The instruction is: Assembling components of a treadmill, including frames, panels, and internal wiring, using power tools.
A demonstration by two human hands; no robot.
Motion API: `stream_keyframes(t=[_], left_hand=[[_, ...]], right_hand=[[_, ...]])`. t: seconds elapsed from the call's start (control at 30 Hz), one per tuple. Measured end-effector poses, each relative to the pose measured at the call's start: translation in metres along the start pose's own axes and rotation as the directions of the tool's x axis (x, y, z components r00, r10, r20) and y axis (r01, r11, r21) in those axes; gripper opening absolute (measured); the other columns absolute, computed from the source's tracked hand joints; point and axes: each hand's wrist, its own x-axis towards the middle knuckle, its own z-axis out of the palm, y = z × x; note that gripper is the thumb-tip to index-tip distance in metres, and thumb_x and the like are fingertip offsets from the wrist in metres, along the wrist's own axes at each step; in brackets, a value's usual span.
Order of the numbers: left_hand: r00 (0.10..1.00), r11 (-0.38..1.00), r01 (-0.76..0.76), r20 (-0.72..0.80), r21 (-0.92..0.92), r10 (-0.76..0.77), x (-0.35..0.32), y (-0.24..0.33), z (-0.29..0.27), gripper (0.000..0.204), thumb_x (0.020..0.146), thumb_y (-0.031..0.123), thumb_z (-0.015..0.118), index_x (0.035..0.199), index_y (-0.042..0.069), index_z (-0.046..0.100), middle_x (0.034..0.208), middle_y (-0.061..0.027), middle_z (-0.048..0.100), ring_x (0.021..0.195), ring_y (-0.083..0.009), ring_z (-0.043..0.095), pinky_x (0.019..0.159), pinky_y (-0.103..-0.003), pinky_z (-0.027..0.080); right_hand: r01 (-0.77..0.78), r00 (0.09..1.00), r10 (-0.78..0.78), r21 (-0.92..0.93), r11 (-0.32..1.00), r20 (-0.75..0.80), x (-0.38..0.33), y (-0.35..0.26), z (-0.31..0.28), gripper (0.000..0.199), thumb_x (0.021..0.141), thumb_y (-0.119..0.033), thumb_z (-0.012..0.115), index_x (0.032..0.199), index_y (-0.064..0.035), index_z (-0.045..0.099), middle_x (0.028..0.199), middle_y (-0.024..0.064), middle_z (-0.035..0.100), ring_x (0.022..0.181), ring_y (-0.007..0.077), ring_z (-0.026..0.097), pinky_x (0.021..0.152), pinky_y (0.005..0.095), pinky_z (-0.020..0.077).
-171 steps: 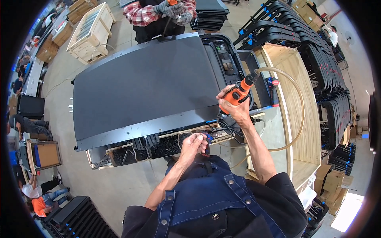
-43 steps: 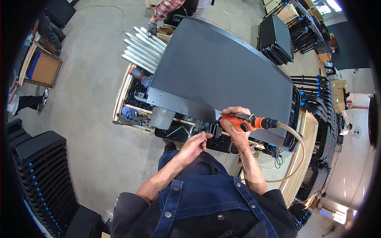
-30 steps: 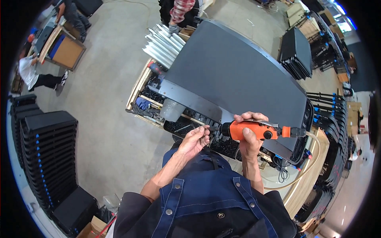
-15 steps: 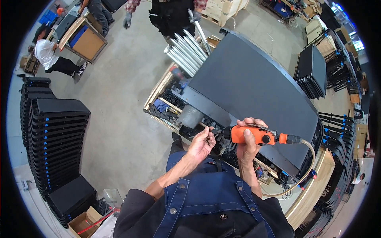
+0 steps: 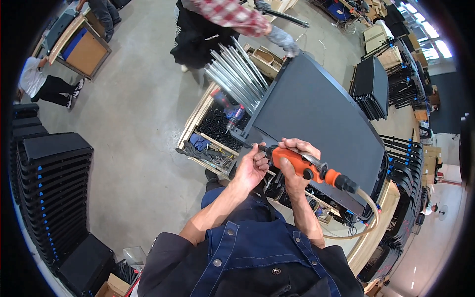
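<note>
On my feed, the right hand (image 5: 294, 184) wraps its fingers firmly around an orange power tool (image 5: 300, 164), over the smooth dark board (image 5: 321, 114). The left hand (image 5: 251, 169) curls close at the tool's tip; whether it grips anything I can't tell. Shiny round metal tubes (image 5: 238, 76) fan out beyond, near a co-worker's knit glove (image 5: 283, 40). A translucent hose (image 5: 371, 200) bends behind the tool.

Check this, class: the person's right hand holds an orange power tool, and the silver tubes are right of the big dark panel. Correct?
No: the silver tubes are left of the big dark panel, as the head view shows. The right hand does hold an orange power tool.
</note>
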Motion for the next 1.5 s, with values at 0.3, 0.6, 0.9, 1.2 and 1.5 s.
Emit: stream_keyframes(t=[0.3,0.6,0.9,1.2,1.5], left_hand=[[0.993,0.979,0.119,-0.021,0.166,-0.117,-0.009,0.023,-0.032,0.031,0.107,0.04,0.05,0.101,0.011,0.059,0.061,0.0085,0.034,0.051,-0.0059,0.031,0.046,-0.022,0.026],[0.956,0.909,0.293,-0.089,0.296,-0.279,-0.023,0.027,-0.055,0.034,0.105,0.041,0.054,0.101,0.008,0.061,0.061,0.0092,0.036,0.052,-0.0052,0.031,0.048,-0.023,0.025],[0.966,0.88,0.254,-0.156,0.402,-0.207,-0.046,0.02,-0.061,0.031,0.106,0.035,0.055,0.104,0.005,0.063,0.07,0.0037,0.054,0.064,-0.0119,0.056,0.06,-0.027,0.049],[0.922,0.675,0.313,-0.044,0.669,-0.385,-0.033,-0.012,-0.1,0.035,0.102,0.011,0.061,0.134,-0.002,0.058,0.115,-0.0104,0.068,0.094,-0.0156,0.067,0.085,-0.029,0.058],[0.837,0.304,0.487,-0.339,0.819,-0.429,0.057,-0.151,-0.17,0.042,0.1,0.001,0.055,0.141,-0.004,0.05,0.129,-0.0162,0.063,0.109,-0.0249,0.067,0.097,-0.034,0.056]], right_hand=[[0.074,0.97,-0.019,-0.218,0.973,0.244,0.02,0.021,0.028,0.048,0.079,0.013,0.074,0.116,-0.0051,0.049,0.109,0.017,0.064,0.095,0.0251,0.07,0.083,0.0369,0.0611],[0.042,0.964,0.003,-0.16,0.986,0.267,0.026,0.032,0.033,0.043,0.08,0.007,0.076,0.113,-0.005,0.051,0.1,0.0157,0.066,0.093,0.0283,0.07,0.098,0.0495,0.0549],[0.04,0.94,0.054,-0.269,0.962,0.336,0.025,0.022,0.037,0.045,0.08,0.0,0.08,0.117,-0.004,0.055,0.108,0.015,0.066,0.105,0.0317,0.068,0.097,0.048,0.0552],[-0.153,0.97,0.119,-0.15,0.977,-0.212,-0.054,-0.038,-0.059,0.059,0.081,-0.011,0.083,0.13,-0.0042,0.051,0.127,0.0142,0.051,0.104,0.0268,0.069,0.094,0.0435,0.0572],[-0.533,0.481,0.199,-0.105,0.84,-0.854,-0.237,-0.089,-0.268,0.037,0.084,0.003,0.073,0.113,-0.0038,0.05,0.096,0.0053,0.061,0.088,0.0176,0.067,0.089,0.0369,0.0552]])
